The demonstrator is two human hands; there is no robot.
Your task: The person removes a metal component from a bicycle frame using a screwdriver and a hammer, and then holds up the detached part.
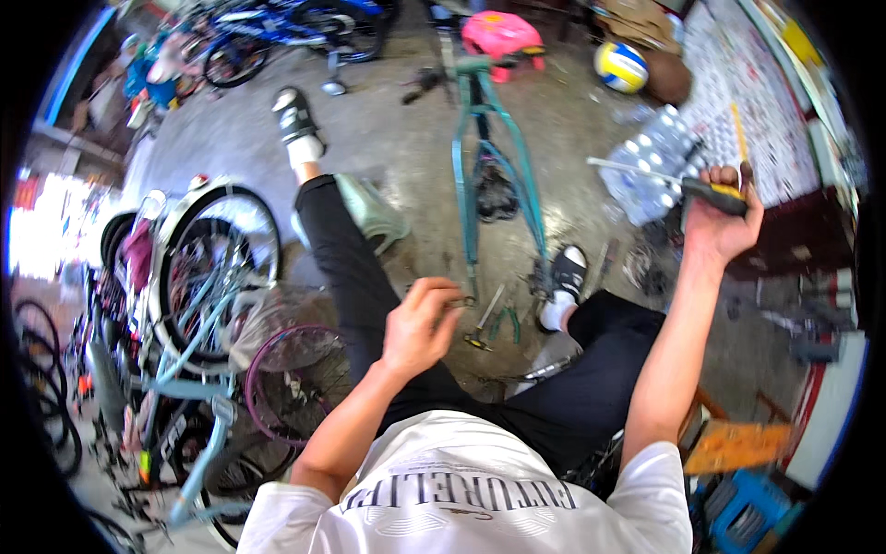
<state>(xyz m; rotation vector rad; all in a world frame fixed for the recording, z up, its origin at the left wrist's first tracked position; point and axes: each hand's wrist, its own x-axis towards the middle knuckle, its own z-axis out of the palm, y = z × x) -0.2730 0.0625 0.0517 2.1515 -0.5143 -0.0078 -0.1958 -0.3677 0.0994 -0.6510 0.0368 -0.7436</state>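
My right hand (718, 217) is raised at the right and grips a screwdriver (688, 186) with a black and yellow handle, its long metal shaft pointing left. My left hand (423, 325) hovers over my lap with the fingers curled around a small metal part (461, 301). A teal bicycle frame (489, 157) lies on the concrete floor in front of me, between my legs in black trousers. Pliers and other small tools (494, 325) rest on the floor near my right foot.
Several bicycles and wheels (198, 277) crowd the left side. A pack of plastic bottles (646, 166) and a yellow-blue-white ball (620, 66) lie at the right back. A pink object (500, 35) stands beyond the frame. A blue stool (743, 508) sits at the lower right.
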